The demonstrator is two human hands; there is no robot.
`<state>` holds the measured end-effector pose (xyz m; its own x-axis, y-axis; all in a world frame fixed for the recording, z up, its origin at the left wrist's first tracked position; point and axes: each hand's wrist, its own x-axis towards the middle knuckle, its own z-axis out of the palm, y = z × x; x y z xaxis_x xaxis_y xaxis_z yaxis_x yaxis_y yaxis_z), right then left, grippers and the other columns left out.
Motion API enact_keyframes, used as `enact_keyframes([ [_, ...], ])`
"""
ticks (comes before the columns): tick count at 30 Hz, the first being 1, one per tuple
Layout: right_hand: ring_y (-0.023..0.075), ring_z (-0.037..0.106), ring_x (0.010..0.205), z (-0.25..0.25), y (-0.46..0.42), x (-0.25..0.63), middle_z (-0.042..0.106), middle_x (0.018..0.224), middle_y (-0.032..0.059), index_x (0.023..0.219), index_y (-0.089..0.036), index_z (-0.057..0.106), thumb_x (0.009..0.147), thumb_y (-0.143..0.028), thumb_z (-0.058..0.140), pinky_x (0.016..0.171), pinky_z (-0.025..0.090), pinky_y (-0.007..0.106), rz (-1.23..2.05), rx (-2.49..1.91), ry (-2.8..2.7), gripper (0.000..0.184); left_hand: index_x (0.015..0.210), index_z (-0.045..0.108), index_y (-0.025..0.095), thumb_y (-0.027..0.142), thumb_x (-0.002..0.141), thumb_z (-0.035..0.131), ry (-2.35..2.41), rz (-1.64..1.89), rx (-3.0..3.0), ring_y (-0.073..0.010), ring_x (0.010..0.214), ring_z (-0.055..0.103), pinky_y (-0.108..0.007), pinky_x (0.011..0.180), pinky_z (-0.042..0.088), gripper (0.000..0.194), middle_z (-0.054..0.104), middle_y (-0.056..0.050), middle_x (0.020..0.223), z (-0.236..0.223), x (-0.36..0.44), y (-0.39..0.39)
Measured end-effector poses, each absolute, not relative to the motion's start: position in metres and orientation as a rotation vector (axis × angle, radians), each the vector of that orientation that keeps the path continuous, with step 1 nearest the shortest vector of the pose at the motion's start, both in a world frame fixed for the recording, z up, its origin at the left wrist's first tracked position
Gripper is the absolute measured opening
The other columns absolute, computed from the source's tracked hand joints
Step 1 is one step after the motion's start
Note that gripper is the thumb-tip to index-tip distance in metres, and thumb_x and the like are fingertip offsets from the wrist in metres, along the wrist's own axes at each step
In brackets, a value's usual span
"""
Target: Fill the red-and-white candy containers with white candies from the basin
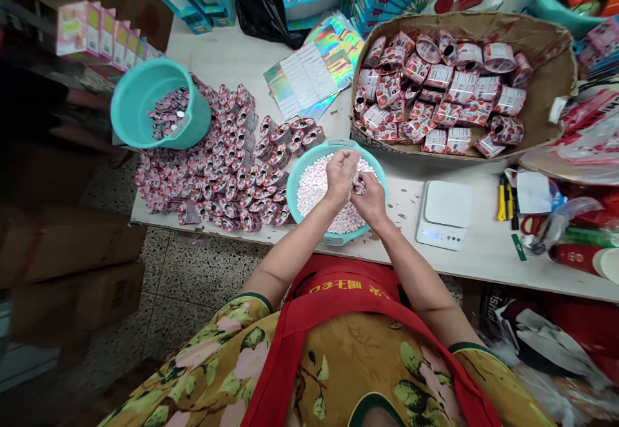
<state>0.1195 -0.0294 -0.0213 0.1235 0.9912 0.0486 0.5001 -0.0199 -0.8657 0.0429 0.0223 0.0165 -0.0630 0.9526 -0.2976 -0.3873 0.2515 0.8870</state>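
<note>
- Head view: in front of you a round basin (292,188) of smooth turquoise plastic, with slotted grips at its far and near rims, stands on the white bench (401,185); small, rounded, pale-pink pellets (312,188) fill it in a grainy heap.
- A small container (358,188) in a glossy red-and-white printed wrap is over the pellets, toward the basin's right side, partly covered by your hands.
- Your right hand (372,202) has its fingers clamped on that container, which sits at their tips, on the side facing your other hand.
- Your left hand (341,174) is just beside and above it, fingers curled; their tips are hidden, so I cannot tell whether they meet or hold anything.
- Left of the basin, wrapped tubs (227,185) with rounded ends and dark openings stand packed close together, beside a turquoise bucket (126,108) of thin, flat pieces (168,114).
- To the right, a worn cardboard carton (546,85) holds loosely piled packs (459,85) in similar shiny wraps; nearer you lies a flat white scale (445,211).
</note>
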Motion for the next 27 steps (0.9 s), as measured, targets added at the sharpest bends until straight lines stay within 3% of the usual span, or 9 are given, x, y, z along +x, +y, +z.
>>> enact_keyframes([
  [3, 0.0242, 0.062, 0.095, -0.023, -0.03, 0.124, 0.068, 0.098, 0.0067, 0.093, -0.021, 0.066, 0.072, -0.025, 0.063, 0.088, 0.05, 0.036, 0.829, -1.623, -1.431, 0.021, 0.076, 0.05, 0.02, 0.052, 0.076, 0.082, 1.078, 1.231, 0.667, -0.0023, 0.038, 0.028, -0.02, 0.039, 0.023, 0.045, 0.03, 0.011, 0.05, 0.017, 0.044, 0.021],
  [7, 0.0233, 0.066, 0.102, -0.024, -0.035, 0.138, 0.071, 0.108, 0.0048, 0.107, -0.022, 0.068, 0.069, -0.037, 0.075, 0.096, 0.052, 0.038, 1.052, -1.477, -1.234, 0.042, 0.08, 0.049, 0.021, 0.054, 0.079, 0.078, 1.101, 1.298, 0.604, -0.0033, 0.04, 0.025, -0.02, 0.04, 0.023, 0.044, 0.026, 0.011, 0.053, 0.012, 0.024, 0.032],
  [11, 0.0237, 0.069, 0.104, -0.028, -0.049, 0.16, 0.073, 0.112, 0.0051, 0.112, -0.022, 0.069, 0.062, -0.049, 0.083, 0.096, 0.054, 0.038, 1.265, -1.355, -0.993, 0.059, 0.081, 0.053, 0.022, 0.053, 0.087, 0.069, 1.374, 1.308, 0.773, -0.0071, 0.048, 0.039, -0.02, 0.049, 0.032, 0.035, 0.039, 0.007, 0.058, -0.023, -0.008, 0.043],
  [13, 0.0246, 0.069, 0.107, -0.032, -0.058, 0.174, 0.073, 0.116, 0.0057, 0.113, -0.023, 0.069, 0.059, -0.051, 0.085, 0.097, 0.055, 0.039, 1.25, -1.384, -0.938, 0.063, 0.081, 0.056, 0.021, 0.047, 0.09, 0.063, 1.6, 1.109, 1.055, -0.0129, 0.064, 0.055, -0.024, 0.064, 0.044, 0.028, 0.054, 0.001, 0.068, -0.049, -0.017, 0.043],
  [15, 0.0259, 0.069, 0.108, -0.038, -0.068, 0.194, 0.073, 0.116, 0.0068, 0.112, -0.022, 0.069, 0.058, -0.053, 0.085, 0.097, 0.055, 0.041, 1.188, -1.454, -0.877, 0.064, 0.088, 0.062, 0.021, 0.041, 0.091, 0.06, 1.739, 0.743, 1.43, -0.0223, 0.096, 0.063, -0.032, 0.088, 0.047, 0.02, 0.067, -0.007, 0.093, -0.074, -0.018, 0.037],
  [18, 0.026, 0.07, 0.107, -0.049, -0.082, 0.237, 0.073, 0.115, 0.0082, 0.115, -0.021, 0.068, 0.061, -0.052, 0.083, 0.098, 0.056, 0.043, 1.013, -1.567, -0.782, 0.064, 0.117, 0.061, 0.017, 0.048, 0.092, 0.057, 1.816, 0.291, 1.777, -0.0365, 0.129, 0.05, -0.047, 0.108, 0.037, 0.04, 0.061, -0.02, 0.133, -0.097, -0.007, 0.026],
  [22, 0.0239, 0.069, 0.102, -0.074, -0.092, 0.307, 0.072, 0.11, 0.0093, 0.11, -0.017, 0.067, 0.059, -0.048, 0.083, 0.099, 0.054, 0.042, 0.678, -1.768, -0.588, 0.062, 0.128, 0.055, 0.013, 0.067, 0.09, 0.048, 1.858, 0.084, 1.813, -0.045, 0.128, 0.049, -0.054, 0.103, 0.039, 0.067, 0.057, -0.027, 0.135, -0.103, 0.012, 0.018],
  [27, 0.0246, 0.066, 0.102, -0.108, -0.099, 0.356, 0.07, 0.109, 0.0102, 0.108, -0.016, 0.066, 0.056, -0.048, 0.082, 0.098, 0.054, 0.044, 0.593, -1.923, -0.518, 0.063, 0.121, 0.056, 0.019, 0.066, 0.089, 0.048, 1.811, 0.094, 1.683, -0.0399, 0.114, 0.062, -0.048, 0.097, 0.044, 0.057, 0.068, -0.021, 0.117, -0.102, 0.016, 0.021],
])
